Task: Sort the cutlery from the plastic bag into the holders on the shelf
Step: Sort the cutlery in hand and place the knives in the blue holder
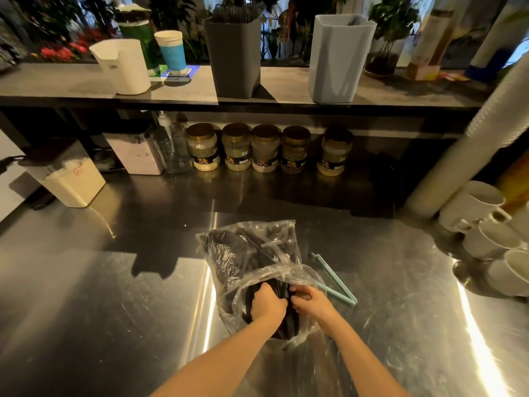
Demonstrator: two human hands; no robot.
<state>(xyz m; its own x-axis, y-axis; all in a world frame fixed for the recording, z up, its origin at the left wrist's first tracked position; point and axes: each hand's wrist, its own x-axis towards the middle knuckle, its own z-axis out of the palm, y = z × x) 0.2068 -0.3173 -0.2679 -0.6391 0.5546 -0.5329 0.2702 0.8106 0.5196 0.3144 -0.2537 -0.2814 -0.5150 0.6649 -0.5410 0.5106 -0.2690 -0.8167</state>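
while the plastic bag [252,270] lies on the steel counter [114,282], we have our left hand [267,303] and right hand [310,302] inside its mouth, both closed around black cutlery [283,293]; the grey holder [233,55] and blue holder [337,58] stand on the shelf [57,81].

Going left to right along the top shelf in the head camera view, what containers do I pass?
White holder → green container → blue paper cup → dark grey holder → light blue holder.

Behind the plastic bag [252,262]: five gold-lidded jars [265,149], three holders [234,55] on the shelf [183,87]; two hands [267,303] inside it, four white cups [472,204] right.
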